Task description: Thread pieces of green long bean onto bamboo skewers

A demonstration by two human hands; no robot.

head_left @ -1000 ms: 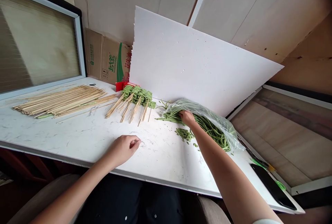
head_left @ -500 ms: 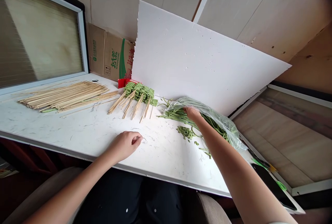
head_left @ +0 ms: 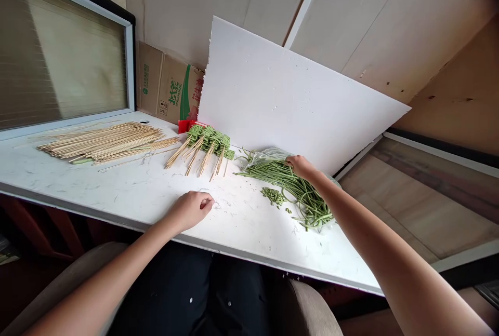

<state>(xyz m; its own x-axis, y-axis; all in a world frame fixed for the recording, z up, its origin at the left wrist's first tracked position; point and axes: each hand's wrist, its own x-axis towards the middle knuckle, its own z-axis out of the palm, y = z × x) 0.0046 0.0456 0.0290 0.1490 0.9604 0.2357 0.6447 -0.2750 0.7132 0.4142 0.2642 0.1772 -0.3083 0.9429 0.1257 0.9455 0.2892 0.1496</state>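
My left hand (head_left: 194, 208) rests on the white table near its front edge, fingers curled closed, with nothing showing in them. Farther right, my right hand (head_left: 301, 165) is closed on the clear plastic bag (head_left: 273, 155) at the back of a heap of long green beans (head_left: 273, 170). The long beans lie uncovered in front of the bag, their curled ends (head_left: 316, 212) towards the right. Short cut bean pieces (head_left: 273, 196) form a small pile before them. Left of the heap, skewered bean bundles (head_left: 210, 139) are stacked, their stick ends pointing towards me.
Many bare bamboo skewers (head_left: 107, 142) lie at the left of the table (head_left: 144, 203). A red object (head_left: 186, 126) and a cardboard box (head_left: 169, 86) stand behind the bundles. A white board (head_left: 296, 97) leans at the back. Framed glass panels (head_left: 74, 55) flank the table.
The plastic bag has been drawn back, exposing more of the long beans. My right hand has moved slightly to the right. My left hand stays in place. The view has shifted slightly.
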